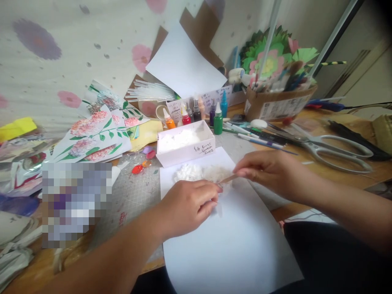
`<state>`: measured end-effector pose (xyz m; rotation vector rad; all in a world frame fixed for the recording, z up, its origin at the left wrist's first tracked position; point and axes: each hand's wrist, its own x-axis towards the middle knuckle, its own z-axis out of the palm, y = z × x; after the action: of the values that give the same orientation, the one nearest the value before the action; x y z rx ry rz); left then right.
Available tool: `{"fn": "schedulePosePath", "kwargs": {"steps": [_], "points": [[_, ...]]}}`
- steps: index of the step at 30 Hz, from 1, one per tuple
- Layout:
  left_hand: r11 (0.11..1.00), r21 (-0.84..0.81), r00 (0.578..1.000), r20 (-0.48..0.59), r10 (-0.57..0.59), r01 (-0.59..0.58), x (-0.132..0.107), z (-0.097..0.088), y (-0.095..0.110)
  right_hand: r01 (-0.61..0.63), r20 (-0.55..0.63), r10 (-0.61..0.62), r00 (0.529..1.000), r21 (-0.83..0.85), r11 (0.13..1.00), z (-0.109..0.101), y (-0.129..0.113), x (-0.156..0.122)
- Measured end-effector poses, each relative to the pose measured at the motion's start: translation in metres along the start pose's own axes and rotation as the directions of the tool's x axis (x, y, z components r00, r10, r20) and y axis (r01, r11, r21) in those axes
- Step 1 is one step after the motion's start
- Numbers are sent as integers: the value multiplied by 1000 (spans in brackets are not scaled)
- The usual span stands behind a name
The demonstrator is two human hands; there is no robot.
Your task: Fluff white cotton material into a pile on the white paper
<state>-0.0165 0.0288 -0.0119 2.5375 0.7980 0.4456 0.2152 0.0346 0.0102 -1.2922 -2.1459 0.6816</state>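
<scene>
My right hand [260,169] pinches one end of a thin, flat brown strip [228,179], perhaps a wooden stick. The strip's other end meets the fingertips of my left hand [192,206]. The left fingers are curled and pressed together over the white paper sheet [232,245]; what they grip is hidden. Just beyond them on the sheet sits a heap of white fluffy bits [187,173]. To its right is a second, thinner, slightly cream heap [214,173], close to the strip. Behind the heaps stands a white paper box [186,156] with white material inside.
Several paint bottles [218,120] line up behind the box. Large scissors [330,147] and brushes [260,141] lie at the right, below a cardboard box of tools [278,104]. Dabs of paint [137,169] and flower pictures [92,134] are on the left, by the cutting mat [134,204].
</scene>
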Motion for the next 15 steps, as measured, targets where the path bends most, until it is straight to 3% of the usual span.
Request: {"fn": "schedulePosePath", "kwargs": {"steps": [9, 15], "points": [[999, 54, 999, 54, 4, -7, 0, 0, -3, 138, -19, -140, 990, -75, 988, 6, -2, 1], [998, 65, 1000, 4, 1, -2, 0, 0, -4, 127, 26, -125, 992, -72, 989, 0, 3, -2]]}}
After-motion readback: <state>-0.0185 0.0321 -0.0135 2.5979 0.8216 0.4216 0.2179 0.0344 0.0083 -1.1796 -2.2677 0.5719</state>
